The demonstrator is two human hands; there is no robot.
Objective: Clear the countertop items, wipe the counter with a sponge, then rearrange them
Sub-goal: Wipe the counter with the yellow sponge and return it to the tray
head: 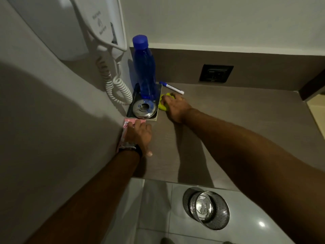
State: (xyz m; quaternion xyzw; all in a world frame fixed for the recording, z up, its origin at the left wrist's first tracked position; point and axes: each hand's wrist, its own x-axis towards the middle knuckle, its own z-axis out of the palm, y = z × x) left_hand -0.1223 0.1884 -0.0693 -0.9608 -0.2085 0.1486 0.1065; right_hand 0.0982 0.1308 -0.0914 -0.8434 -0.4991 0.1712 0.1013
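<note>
- Fingers of the right hand (173,107) are curled down and clamped on a yellow-green sponge (162,105), pressing it flat on the desk (228,117); only its edges show beyond the fingertips.
- Fingers of the left hand (139,134) lie together on a pink packet (127,126) that sits against the wall; whether they grip it or only rest on it cannot be told.
- Just left of the sponge-holding fingers, a small tray (157,115) carries a blue bottle (144,67) standing upright and a round steel dish (144,107).
- Just beyond those fingers lies a marker (171,87), flat on the desk.
- Well behind both hands, on the floor, stands a steel bin (206,207).
- Judging by this, wiping is under way while tray, bottle, dish and marker sit on the desk, so clearing looks incomplete.
- Left to do, it seems: wipe under those things, then set them back in order.
</note>
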